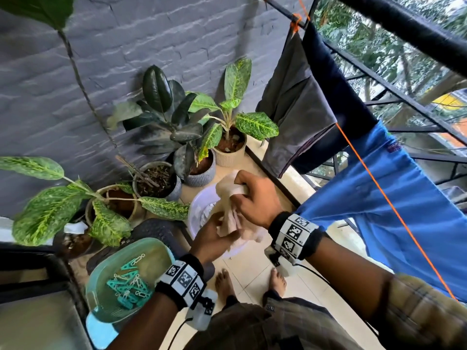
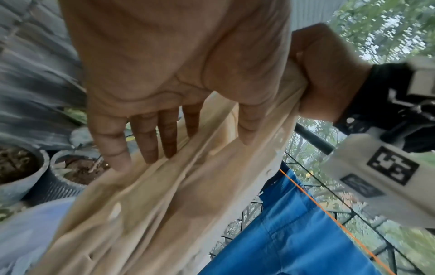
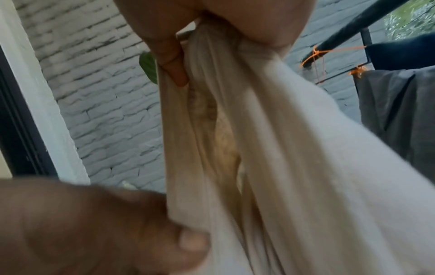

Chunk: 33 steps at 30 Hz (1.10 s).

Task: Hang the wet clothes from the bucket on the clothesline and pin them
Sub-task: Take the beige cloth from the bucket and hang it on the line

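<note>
A wet cream cloth [image 1: 228, 188] hangs bunched over the pale translucent bucket [image 1: 198, 205] on the floor. My right hand [image 1: 255, 198] grips its top in a fist, and the right wrist view shows the fingers [image 3: 172, 61] curled round the gathered fabric [image 3: 282, 148]. Lower down my left hand [image 1: 212, 238] holds the cloth [image 2: 164, 204] with its thumb [image 3: 190, 241] pressing on it. The orange clothesline [image 1: 379, 195] runs on the right, carrying a blue garment [image 1: 409, 210], a grey cloth [image 1: 298, 109] and a navy one [image 1: 338, 92]. Teal pegs [image 1: 129, 284] lie in a teal tray [image 1: 154, 248] at the lower left.
Several potted plants [image 1: 202, 127] stand along the grey brick wall [image 1: 126, 46] behind the bucket. A black railing [image 1: 394, 89] closes the right side, past the line. My bare feet [image 1: 225, 281] stand on pale floor tiles. A dark stool [image 1: 161, 231] carries the peg tray.
</note>
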{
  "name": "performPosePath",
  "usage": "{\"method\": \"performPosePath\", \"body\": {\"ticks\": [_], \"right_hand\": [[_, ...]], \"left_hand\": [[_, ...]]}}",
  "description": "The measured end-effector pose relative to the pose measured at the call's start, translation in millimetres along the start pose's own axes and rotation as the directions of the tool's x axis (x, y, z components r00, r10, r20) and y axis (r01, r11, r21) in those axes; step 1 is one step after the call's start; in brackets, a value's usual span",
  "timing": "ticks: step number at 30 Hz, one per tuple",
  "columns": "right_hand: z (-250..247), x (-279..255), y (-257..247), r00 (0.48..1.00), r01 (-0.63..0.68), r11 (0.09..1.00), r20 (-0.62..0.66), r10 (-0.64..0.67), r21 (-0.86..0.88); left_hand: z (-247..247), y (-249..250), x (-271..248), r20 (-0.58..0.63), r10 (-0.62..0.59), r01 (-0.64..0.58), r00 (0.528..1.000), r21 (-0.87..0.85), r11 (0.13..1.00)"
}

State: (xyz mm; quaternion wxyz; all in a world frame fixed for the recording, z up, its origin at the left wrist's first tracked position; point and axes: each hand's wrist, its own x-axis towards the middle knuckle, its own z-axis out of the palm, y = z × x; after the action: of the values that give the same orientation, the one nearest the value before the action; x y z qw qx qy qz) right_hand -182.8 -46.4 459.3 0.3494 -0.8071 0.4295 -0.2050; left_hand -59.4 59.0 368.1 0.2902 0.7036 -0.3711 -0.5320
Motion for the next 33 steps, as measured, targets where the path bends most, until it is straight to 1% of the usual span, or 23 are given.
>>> {"method": "performPosePath", "body": {"ticks": [3, 5, 7, 8, 10, 12, 15, 18, 20, 23, 25, 26, 28, 30, 33], "right_hand": [[-17, 12, -12, 0.998, 0.062, 0.995, -0.011, -0.062, 0.077], [-33, 21, -7, 0.996, 0.089, 0.989, -0.037, -0.086, 0.115], [-54, 31, 8, 0.995, 0.075, 0.99, -0.074, -0.066, 0.123], [-66, 34, 16, 0.996, 0.06, 0.992, -0.073, -0.052, 0.112], [-89, 38, 33, 0.999, 0.046, 0.998, -0.028, -0.045, 0.031], [-105, 39, 49, 0.999, 0.039, 0.998, 0.032, -0.038, -0.049], [-118, 40, 71, 0.987, 0.012, 0.999, 0.158, -0.004, -0.052], [-125, 38, 84, 0.953, 0.015, 0.999, 0.302, 0.0, -0.048], [-128, 36, 86, 0.934, 0.013, 0.999, 0.358, 0.006, -0.049], [-131, 37, 87, 0.937, -0.031, 0.998, 0.347, 0.049, -0.058], [-131, 40, 88, 0.924, -0.001, 0.995, 0.381, 0.038, -0.096], [-130, 41, 87, 0.909, 0.03, 0.992, 0.417, 0.025, -0.126], [-129, 44, 85, 0.879, 0.07, 0.977, 0.476, 0.034, -0.2], [-129, 47, 83, 0.869, 0.064, 0.962, 0.49, 0.078, -0.266], [-126, 46, 81, 0.853, 0.029, 0.956, 0.506, 0.129, -0.292]], "left_hand": [[-1, 6, 7, -0.04, 0.061, -0.064, 0.997, -0.064, 0.996], [-12, 12, 10, -0.072, 0.075, -0.08, 0.995, -0.075, 0.994], [-31, 15, 13, -0.105, 0.112, -0.123, 0.988, -0.101, 0.987], [-42, 14, 14, -0.118, 0.129, -0.141, 0.985, -0.097, 0.985], [-62, 16, 15, -0.118, 0.201, -0.205, 0.972, -0.018, 0.979], [-78, 27, 12, -0.07, 0.299, -0.293, 0.952, 0.091, 0.952], [-96, 55, 8, 0.005, 0.424, -0.416, 0.906, 0.202, 0.887], [-110, 82, 3, 0.08, 0.47, -0.473, 0.879, 0.26, 0.842], [-119, 94, 0, 0.135, 0.465, -0.483, 0.875, 0.305, 0.821], [-128, 102, 0, 0.222, 0.383, -0.442, 0.897, 0.389, 0.808], [-131, 103, -1, 0.265, 0.331, -0.419, 0.906, 0.438, 0.795], [-132, 102, 0, 0.28, 0.307, -0.406, 0.91, 0.446, 0.797], [-135, 98, -1, 0.283, 0.244, -0.35, 0.928, 0.427, 0.834], [-136, 95, -4, 0.29, 0.183, -0.295, 0.94, 0.412, 0.862], [-133, 93, -8, 0.351, 0.212, -0.373, 0.912, 0.492, 0.786]]}}
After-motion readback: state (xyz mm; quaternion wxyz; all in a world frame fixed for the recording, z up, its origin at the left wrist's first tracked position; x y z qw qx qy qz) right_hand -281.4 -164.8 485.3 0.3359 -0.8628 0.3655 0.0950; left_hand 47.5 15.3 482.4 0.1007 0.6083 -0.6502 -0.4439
